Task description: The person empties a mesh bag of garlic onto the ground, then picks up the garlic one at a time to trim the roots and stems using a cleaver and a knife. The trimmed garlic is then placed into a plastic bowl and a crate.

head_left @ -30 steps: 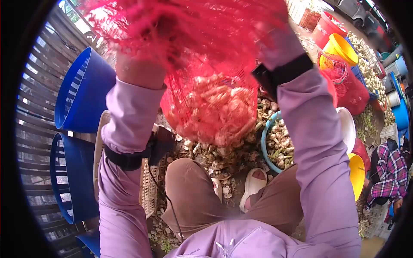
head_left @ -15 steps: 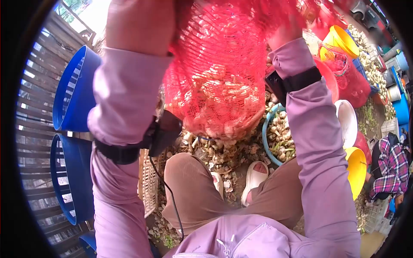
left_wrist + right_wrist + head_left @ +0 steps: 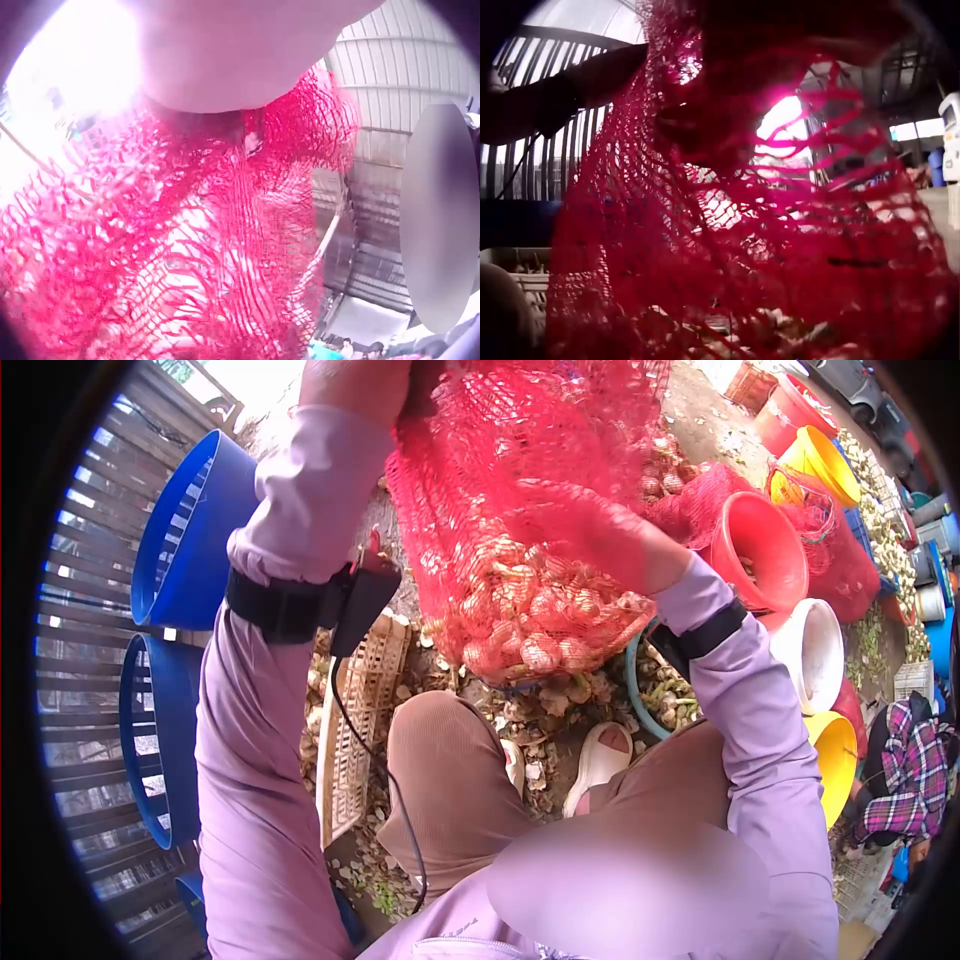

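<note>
A red mesh bag (image 3: 460, 490) hangs in front of the knees, its lower part bulging with garlic bulbs (image 3: 540, 620). At the top edge of the head view my left hand (image 3: 365, 385) grips the bag's upper left side; most of its fingers are out of frame. The left wrist view shows gathered netting (image 3: 240, 195) just below that hand (image 3: 232, 56). My right hand (image 3: 620, 540), blurred and tinted by netting over it, lies against the bag's right side. In the right wrist view netting (image 3: 795, 225) fills the foreground, and I cannot tell how those fingers curl.
Blue tubs (image 3: 200, 540) stand along the slatted fence at left, beside a cream plastic basket (image 3: 365, 730). A blue-rimmed basin (image 3: 640, 695) of garlic sits under the right forearm. Red (image 3: 790, 565), white (image 3: 825, 660) and yellow (image 3: 825, 760) buckets line the right. Someone in plaid (image 3: 905, 770) is beyond.
My right hand has come down from the bag's top to its right side, with netting over it. The bag is spread lower and further right, and the garlic has shifted right. My left hand stays high.
</note>
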Tool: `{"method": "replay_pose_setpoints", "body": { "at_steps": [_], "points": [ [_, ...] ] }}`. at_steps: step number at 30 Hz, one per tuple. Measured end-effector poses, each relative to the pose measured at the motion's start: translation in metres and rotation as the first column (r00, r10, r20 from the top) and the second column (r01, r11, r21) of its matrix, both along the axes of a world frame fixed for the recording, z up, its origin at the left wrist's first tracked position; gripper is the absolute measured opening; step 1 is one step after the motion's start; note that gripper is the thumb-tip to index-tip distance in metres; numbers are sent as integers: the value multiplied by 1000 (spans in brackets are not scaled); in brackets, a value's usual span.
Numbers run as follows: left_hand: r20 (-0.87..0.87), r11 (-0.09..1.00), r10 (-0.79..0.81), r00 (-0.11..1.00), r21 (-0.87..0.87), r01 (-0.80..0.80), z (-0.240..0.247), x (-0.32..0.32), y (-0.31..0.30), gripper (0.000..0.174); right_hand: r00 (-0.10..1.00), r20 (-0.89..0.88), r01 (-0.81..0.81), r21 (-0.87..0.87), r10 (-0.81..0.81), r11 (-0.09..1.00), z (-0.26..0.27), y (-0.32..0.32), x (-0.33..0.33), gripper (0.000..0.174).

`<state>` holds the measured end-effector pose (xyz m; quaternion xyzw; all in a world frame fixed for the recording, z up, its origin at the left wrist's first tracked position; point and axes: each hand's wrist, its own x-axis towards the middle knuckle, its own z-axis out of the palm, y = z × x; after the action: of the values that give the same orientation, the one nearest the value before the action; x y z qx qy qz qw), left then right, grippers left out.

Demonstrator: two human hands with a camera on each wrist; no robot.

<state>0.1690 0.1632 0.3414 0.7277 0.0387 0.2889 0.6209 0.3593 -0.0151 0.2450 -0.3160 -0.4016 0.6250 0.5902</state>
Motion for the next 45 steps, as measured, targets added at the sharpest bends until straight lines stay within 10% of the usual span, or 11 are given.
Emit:
{"method": "replay_pose_setpoints", "body": {
  "at_steps": [3,9,11,13,17,20,21,23,28,34,45],
  "points": [
    [5,1000,-29,1000,-2,29,3,6,-9,52,673,730,51,110,-116,993,42,12,-39,41],
    [48,996,-91,995,20,90,9,11,-27,55,537,791,149,253,-293,956,30,-1,-38,38],
    [107,776,-137,985,629,39,12,19,-22,78,486,799,172,309,-354,935,27,-7,-27,37],
    [-12,921,109,994,377,-96,-34,-6,-11,86,435,800,201,362,-413,911,20,-41,-38,36],
    [-417,569,399,816,811,136,-142,-59,-11,60,316,798,235,458,-513,857,12,-13,-52,34],
    [-416,867,270,869,497,-31,-102,-78,-39,26,222,783,258,528,-581,809,7,20,-48,33],
    [-374,410,614,695,903,124,-70,-79,-55,20,198,779,263,542,-594,798,7,20,-34,33],
    [-154,887,331,931,387,-252,-93,-80,-22,17,150,757,263,589,-635,764,7,-22,10,32],
    [-674,938,170,719,335,92,-48,-73,-16,16,17,650,240,735,-760,634,9,17,32,29],
    [-555,961,270,787,100,-259,-77,-71,33,23,191,672,386,619,-716,684,25,29,73,29],
    [-595,987,90,799,162,9,-137,-91,2,83,508,555,585,339,-659,737,100,-24,120,30]
  ]
}}
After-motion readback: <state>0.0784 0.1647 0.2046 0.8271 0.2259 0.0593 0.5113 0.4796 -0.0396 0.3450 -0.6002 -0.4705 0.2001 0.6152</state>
